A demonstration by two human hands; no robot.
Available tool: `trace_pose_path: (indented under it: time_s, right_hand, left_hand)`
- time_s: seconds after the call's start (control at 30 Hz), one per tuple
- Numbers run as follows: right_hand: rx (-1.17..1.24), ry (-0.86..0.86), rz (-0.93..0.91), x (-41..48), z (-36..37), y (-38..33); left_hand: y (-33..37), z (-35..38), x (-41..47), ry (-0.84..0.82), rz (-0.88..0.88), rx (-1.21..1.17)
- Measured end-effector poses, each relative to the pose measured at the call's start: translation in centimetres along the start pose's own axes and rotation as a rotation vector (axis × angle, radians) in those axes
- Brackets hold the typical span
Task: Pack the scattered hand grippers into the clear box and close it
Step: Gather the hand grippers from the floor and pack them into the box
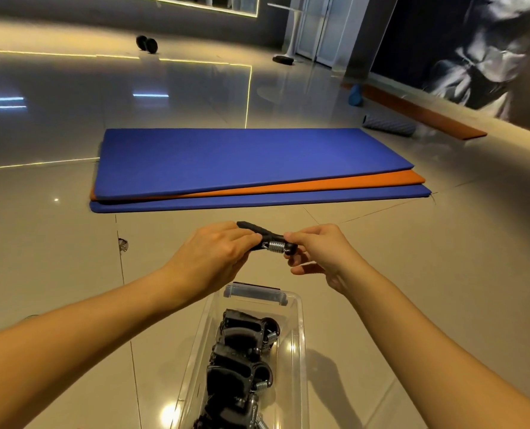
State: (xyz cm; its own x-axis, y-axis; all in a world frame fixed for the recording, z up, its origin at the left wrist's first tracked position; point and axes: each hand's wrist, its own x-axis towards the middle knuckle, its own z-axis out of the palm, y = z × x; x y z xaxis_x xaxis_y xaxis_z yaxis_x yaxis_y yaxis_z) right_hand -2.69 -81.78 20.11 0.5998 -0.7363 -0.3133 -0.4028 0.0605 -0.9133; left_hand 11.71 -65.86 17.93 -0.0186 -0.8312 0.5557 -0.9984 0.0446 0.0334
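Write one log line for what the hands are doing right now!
left hand: holds hand gripper | right hand: holds same gripper | clear box: open, other grippers inside | step: not yet packed

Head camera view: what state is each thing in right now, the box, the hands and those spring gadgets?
Clear plastic box: open, no lid on it.
Black spring hand grippers in the box: lying inside.
Black hand gripper with a metal spring: held up by both hands.
Left hand: grips one handle.
Right hand: pinches the spring end.
Blue and orange exercise mats: stacked flat on the floor.
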Motion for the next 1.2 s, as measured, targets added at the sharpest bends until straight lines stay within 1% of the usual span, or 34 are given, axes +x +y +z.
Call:
trace_pose_path:
  time_s: [0.1,0.23,0.3,0.4,0.47,0.67,0.77,0.93,1.13,1.2]
  right_hand:
    - [0.053,0.036,0.013,0.1,-0.3,0.1]
    - [0.053,0.054,0.002,0.2,-0.8,0.2]
    - [0.019,0.056,-0.009,0.4,-1.1,0.2]
    - [-0.031,0.047,-0.038,0.6,-1.6,0.2]
    - [-0.064,0.029,-0.073,0.7,-1.8,0.2]
    - [-0.2,-0.054,-0.199,0.8,-2.3,0.3]
    - [-0.227,-0.087,-0.203,0.9,-2.6,0.7]
    - [-0.263,-0.164,-0.161,1.2,-2.9,2.6]
    - [-0.253,-0.142,-0.139,2.5,-2.6,6.3]
    - [-0.29,-0.123,-0.112,3.3,-2.4,8.2]
  left_hand:
    - [0.1,0.0,0.0,0.011,-0.054,-0.086]
    - [-0.6,0.2,0.0,0.004,-0.252,-0.201]
    - [-1.0,0.3,0.0,-0.028,-0.322,-0.275]
    - [-1.4,0.4,0.1,-0.09,-0.369,-0.36]
    - [-1.8,0.7,0.3,-0.121,-0.363,-0.357]
    - [-3.1,1.5,0.5,-0.273,-0.268,-0.303]
    - [-3.5,1.8,0.4,-0.305,-0.248,-0.309]
    - [-2.6,3.7,-0.6,-0.37,-0.186,-0.286]
    - [-2.2,7.2,-2.0,-0.384,-0.268,-0.359]
    - [-2.0,9.0,-3.3,-0.411,-0.302,-0.411]
